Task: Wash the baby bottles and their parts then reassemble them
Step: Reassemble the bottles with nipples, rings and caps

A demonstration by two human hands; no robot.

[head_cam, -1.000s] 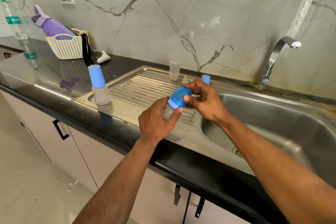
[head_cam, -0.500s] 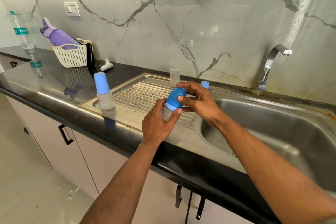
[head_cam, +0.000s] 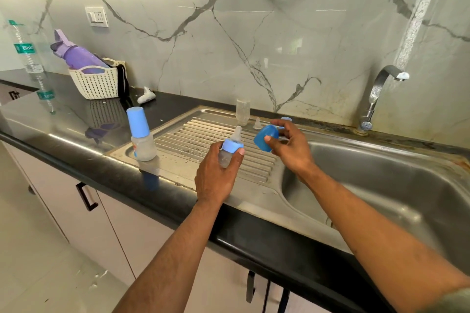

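My left hand (head_cam: 216, 175) grips a small clear baby bottle (head_cam: 227, 154) with a light blue collar and a bare teat, held tilted above the ribbed drainboard (head_cam: 203, 140). My right hand (head_cam: 290, 147) holds the bottle's blue cap (head_cam: 264, 138) just to the right of the teat, apart from it. A second bottle (head_cam: 141, 136) with its blue cap on stands upright at the drainboard's left end. At the back of the drainboard stand an empty clear bottle body (head_cam: 242, 112), a loose teat (head_cam: 257, 123) and a blue ring (head_cam: 286, 119), partly hidden by my fingers.
The steel sink basin (head_cam: 381, 185) lies to the right, with the tap (head_cam: 379, 91) behind it. A white basket (head_cam: 95, 81) with a purple bottle (head_cam: 73, 54), a plastic water bottle (head_cam: 26, 48) and a small white object (head_cam: 146, 95) are on the black counter (head_cam: 63, 114) at left.
The blue cap has come off the bottle: my right hand pulled it away to the right, baring the teat. My left hand still holds the bottle.
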